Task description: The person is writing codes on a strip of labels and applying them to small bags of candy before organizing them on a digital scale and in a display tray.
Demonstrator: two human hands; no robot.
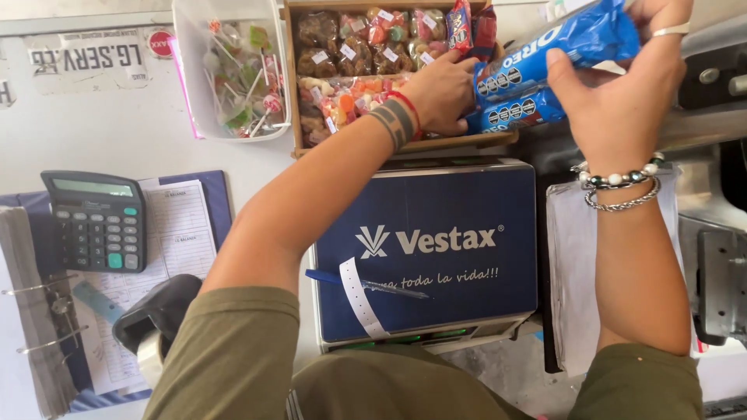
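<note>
My left hand (443,89) reaches over a wooden tray (293,93) of bagged sweets and grips the lower blue cookie packet (510,113) at its left end. My right hand (622,85) holds the upper blue cookie packet (564,43), tilted up to the right. Both packets lie at the tray's right edge. A red string and a dark band sit on my left wrist; bead and chain bracelets circle my right wrist, and a ring shows on one finger.
A blue-topped scale (436,249) with a pen (366,284) and white strip lies below my arms. A clear tub of lollipops (233,70) stands left of the tray. A calculator (97,222), paper forms, a ring binder and a tape dispenser (156,311) sit at left.
</note>
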